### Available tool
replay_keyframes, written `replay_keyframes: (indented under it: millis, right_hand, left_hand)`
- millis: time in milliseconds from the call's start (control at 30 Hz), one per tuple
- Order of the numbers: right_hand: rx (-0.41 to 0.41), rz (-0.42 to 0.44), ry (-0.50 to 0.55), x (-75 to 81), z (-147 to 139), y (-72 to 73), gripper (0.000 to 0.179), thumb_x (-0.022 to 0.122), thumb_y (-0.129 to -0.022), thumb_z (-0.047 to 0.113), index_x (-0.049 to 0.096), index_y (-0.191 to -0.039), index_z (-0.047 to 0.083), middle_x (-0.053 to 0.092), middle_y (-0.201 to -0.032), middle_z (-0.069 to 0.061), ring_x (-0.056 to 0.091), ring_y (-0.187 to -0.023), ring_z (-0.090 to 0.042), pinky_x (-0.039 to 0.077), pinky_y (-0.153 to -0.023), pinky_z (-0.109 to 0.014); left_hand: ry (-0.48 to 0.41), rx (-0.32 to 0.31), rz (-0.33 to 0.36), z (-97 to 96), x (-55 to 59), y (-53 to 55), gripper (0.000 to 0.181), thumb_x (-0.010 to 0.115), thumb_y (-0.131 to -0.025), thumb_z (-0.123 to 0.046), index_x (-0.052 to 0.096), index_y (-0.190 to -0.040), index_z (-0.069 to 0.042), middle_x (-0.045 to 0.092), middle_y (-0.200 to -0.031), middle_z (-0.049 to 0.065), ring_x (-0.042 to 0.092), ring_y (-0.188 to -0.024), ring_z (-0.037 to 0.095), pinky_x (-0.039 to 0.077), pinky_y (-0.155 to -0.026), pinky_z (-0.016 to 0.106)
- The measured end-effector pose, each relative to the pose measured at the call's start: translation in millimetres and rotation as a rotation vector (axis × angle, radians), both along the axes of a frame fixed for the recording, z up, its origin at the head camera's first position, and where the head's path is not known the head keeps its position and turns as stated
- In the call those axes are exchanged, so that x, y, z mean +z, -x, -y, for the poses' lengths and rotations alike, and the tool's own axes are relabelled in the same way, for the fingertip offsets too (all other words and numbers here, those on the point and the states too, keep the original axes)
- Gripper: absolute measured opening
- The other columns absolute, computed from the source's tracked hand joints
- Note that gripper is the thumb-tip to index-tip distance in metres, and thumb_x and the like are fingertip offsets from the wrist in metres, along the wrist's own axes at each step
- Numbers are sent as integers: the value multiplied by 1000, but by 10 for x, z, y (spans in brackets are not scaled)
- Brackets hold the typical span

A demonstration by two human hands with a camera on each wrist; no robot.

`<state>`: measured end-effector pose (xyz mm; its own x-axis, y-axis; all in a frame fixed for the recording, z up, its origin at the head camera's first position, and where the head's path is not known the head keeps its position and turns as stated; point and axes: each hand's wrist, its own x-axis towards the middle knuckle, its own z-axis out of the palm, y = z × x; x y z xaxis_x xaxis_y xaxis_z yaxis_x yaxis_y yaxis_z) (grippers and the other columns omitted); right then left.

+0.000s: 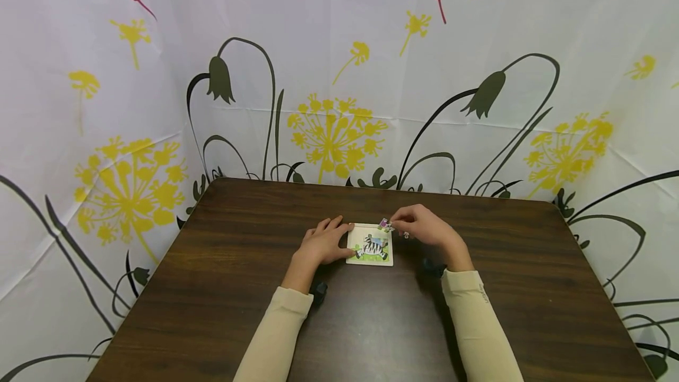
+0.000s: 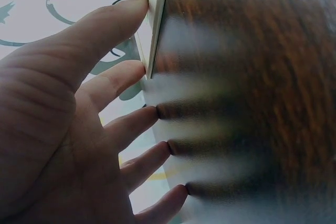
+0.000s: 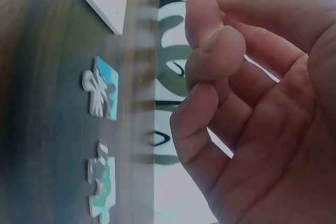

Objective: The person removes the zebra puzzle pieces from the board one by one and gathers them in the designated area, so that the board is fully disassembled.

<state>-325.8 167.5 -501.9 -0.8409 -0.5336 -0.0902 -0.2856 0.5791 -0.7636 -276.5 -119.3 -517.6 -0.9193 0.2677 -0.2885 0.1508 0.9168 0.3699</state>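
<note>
A square puzzle board with a zebra picture lies flat on the table. My left hand is at its left side, fingers spread and nearly straight. In the left wrist view the thumb rests on the board's edge, the index fingertip is right at its corner, and the other fingertips touch the table. My right hand pinches a small puzzle piece with purple and green on it, over the board's top right corner. The right wrist view shows its fingers curled, fingertips hiding most of the grip.
Two loose puzzle pieces, one blue and one green, lie on the dark wooden table near my right hand. Behind the table's far edge hangs a white cloth with printed flowers.
</note>
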Motion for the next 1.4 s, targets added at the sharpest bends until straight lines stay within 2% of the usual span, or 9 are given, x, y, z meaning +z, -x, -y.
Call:
replay_keyframes:
  millis: [300, 400, 500, 600, 733, 967, 1233, 1400]
  right_hand:
    - [-38, -32, -17, 57, -154, -5, 12, 68, -106, 15, 76, -106, 7, 67, -86, -7, 57, -77, -17, 50, -71, -31]
    - [-47, -32, -60, 82, -211, -16, 14, 66, -106, 13, 76, -105, 4, 70, -89, -11, 58, -79, -17, 50, -74, -32]
    - [-19, -18, -125, 91, -273, -23, 16, 66, -104, 12, 77, -102, 0, 72, -91, -10, 57, -81, -15, 49, -75, -32]
    - [12, 35, -176, 91, -318, -33, 17, 68, -102, 12, 79, -99, 0, 71, -90, -5, 55, -82, -15, 47, -76, -31]
    - [18, 86, -204, 71, -330, -41, 18, 69, -101, 13, 79, -98, -1, 67, -87, -1, 53, -81, -15, 45, -74, -31]
    - [11, 66, -220, 17, -309, -9, 16, 67, -101, 9, 78, -94, -1, 61, -80, 0, 48, -72, -14, 40, -69, -29]
    - [16, 64, -231, -35, -286, 10, 16, 68, -100, 8, 79, -93, -2, 67, -83, -1, 52, -76, -12, 44, -71, -28]
    - [6, 73, -241, -74, -275, 23, 15, 69, -98, 7, 79, -91, -1, 66, -82, 1, 52, -76, -12, 44, -71, -28]
  left_hand:
    - [0, 4, -5, -2, -6, 4, 75, 75, -100, -48, 45, -166, -28, 27, -179, 9, 24, -165, 39, 27, -127, 69]
    - [2, 6, -3, 1, -11, 5, 76, 76, -100, -48, 45, -166, -28, 27, -179, 9, 24, -165, 39, 27, -127, 69]
    - [4, 7, -1, 5, -18, 2, 76, 76, -100, -48, 44, -166, -28, 27, -179, 9, 24, -165, 39, 27, -127, 69]
    - [6, 8, -2, 8, -19, 0, 76, 76, -100, -49, 44, -167, -28, 27, -179, 9, 24, -165, 39, 27, -127, 69]
    - [4, 7, -6, 7, -14, 2, 77, 76, -100, -49, 44, -167, -28, 27, -179, 9, 24, -165, 40, 27, -127, 69]
    - [2, 0, -8, 3, 6, 3, 77, 75, -100, -49, 43, -167, -29, 26, -179, 9, 24, -165, 39, 27, -127, 69]
    - [1, -3, -13, 3, 23, 5, 76, 75, -100, -49, 45, -166, -28, 27, -179, 9, 24, -165, 40, 28, -126, 70]
    - [-5, -3, -10, 2, 22, -5, 76, 76, -100, -48, 45, -166, -28, 27, -179, 9, 24, -165, 40, 27, -126, 69]
